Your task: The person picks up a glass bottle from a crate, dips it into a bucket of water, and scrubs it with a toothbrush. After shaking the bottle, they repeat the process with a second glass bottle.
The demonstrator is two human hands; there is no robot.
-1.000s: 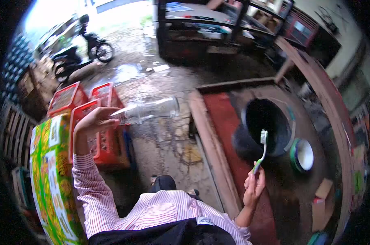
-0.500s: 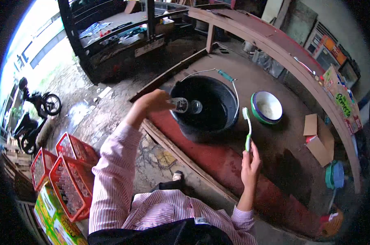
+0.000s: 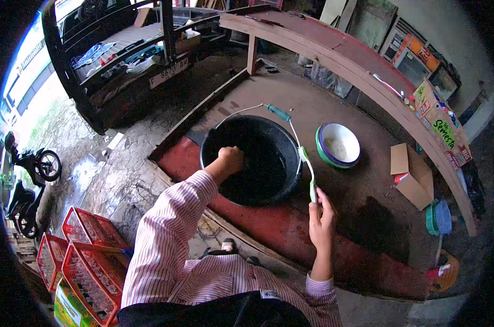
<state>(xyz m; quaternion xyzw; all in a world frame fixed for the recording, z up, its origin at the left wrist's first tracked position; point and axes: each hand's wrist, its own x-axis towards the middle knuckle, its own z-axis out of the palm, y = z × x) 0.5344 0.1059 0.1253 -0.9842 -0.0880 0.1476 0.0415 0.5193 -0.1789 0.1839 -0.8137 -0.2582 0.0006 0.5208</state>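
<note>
My left hand (image 3: 230, 159) is closed and reaches into the black bucket (image 3: 252, 197) over its near left side. The clear glass it carried a moment ago is hidden beneath the hand, against the dark inside. A wire handle with a green grip (image 3: 278, 113) stands up behind the bucket's rim. To the right of the bucket, my right hand (image 3: 322, 220) is closed around a green and white toothbrush (image 3: 312, 180). The brush points upward, its bristles at the bucket's right rim in this view. Nested bowls (image 3: 339, 144), white, blue and green, sit to the right.
An opened cardboard box (image 3: 416, 182) and blue and green plastic scoops (image 3: 440, 217) lie at right. A raised wooden beam (image 3: 323, 52) curves behind the bowls. Red crates (image 3: 92, 278) stand at lower left. Farther off are a motorbike (image 3: 32, 180) and a truck bed (image 3: 122, 60).
My left hand has gone down into the bucket, and the clear glass has dropped out of sight. The view has shifted; the toothbrush now appears nearer the bucket's rim.
</note>
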